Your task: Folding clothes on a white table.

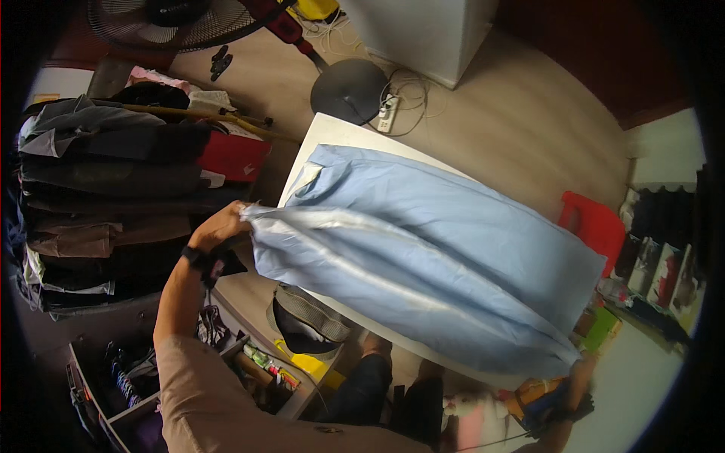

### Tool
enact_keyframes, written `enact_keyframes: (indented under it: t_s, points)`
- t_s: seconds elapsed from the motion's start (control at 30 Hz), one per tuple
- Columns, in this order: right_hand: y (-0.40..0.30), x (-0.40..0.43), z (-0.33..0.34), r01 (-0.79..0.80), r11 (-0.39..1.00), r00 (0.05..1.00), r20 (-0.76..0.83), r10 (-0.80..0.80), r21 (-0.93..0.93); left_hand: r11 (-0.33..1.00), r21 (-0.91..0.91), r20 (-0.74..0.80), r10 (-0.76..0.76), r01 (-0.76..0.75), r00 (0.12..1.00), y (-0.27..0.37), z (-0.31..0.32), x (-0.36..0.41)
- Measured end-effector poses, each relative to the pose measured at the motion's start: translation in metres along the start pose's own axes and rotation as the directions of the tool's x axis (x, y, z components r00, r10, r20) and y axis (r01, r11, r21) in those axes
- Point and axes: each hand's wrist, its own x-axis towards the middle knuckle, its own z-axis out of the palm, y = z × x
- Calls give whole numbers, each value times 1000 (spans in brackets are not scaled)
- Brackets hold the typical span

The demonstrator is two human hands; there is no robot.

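A large light blue cloth (453,226) lies across a white table (323,127), with a long raised fold along its near side. My left hand (229,222), a dark watch at its wrist, grips the cloth's left end and holds it up just past the table's edge. At the far right end, my right hand (582,371) is blurred and holds the cloth's near corner. A pale patch shows at the cloth's upper left corner. Whether this is a garment or a plain sheet I cannot tell.
Dark clothes (113,187) hang on a rack at left. A fan's round base (348,90) and a power strip (388,113) with looped cables sit on the floor beyond the table. A red chair (595,229) stands at right. An open compartmented drawer (133,410) lies at lower left.
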Motion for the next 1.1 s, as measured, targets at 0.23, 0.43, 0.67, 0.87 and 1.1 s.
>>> enact_keyframes:
  t_s: [0.23,0.43,0.67,0.87,1.1]
  points:
    - [89,-65,57,-132,915,966,157,205,-381,973,85,360,-229,213,904,-81,58,28]
    - [106,-145,85,-117,852,912,283,296,-511,818,350,165,-533,456,830,-121,109,-53]
    - [4,-109,118,259,790,767,615,181,-556,875,428,376,-401,227,835,-119,132,-20]
    - [-102,-68,121,335,790,756,647,100,-513,763,621,-144,-117,181,983,-43,79,37]
    - [-172,-37,181,282,925,854,506,-121,-255,956,289,-365,73,38,928,-40,69,140]
